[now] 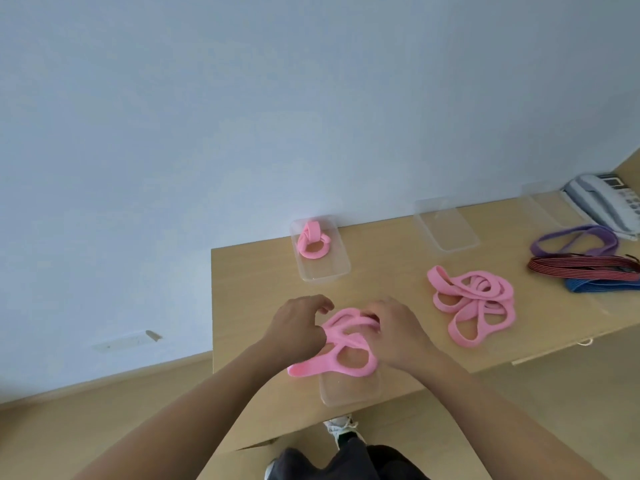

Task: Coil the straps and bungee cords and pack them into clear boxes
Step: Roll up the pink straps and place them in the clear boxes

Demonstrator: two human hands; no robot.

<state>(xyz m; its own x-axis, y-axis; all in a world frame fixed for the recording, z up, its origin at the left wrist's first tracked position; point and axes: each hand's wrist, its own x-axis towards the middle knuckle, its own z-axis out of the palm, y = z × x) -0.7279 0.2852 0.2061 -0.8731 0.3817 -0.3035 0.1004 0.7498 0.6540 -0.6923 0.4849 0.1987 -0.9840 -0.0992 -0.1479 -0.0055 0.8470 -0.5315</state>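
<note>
Wooden tabletop (249,282), 6 o'clock edge: left hand (298,327) and right hand (391,332) both pinch the loosely coiled pink strap (341,323) over a clear box (349,389), and I reckon it'll spring open if released, since the tail's sticking out toward 8 o'clock.

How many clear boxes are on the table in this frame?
4: near box at the table edge, back box holding a pink coil, empty middle box, faint far-right box beside the phone. No others visible.
</note>
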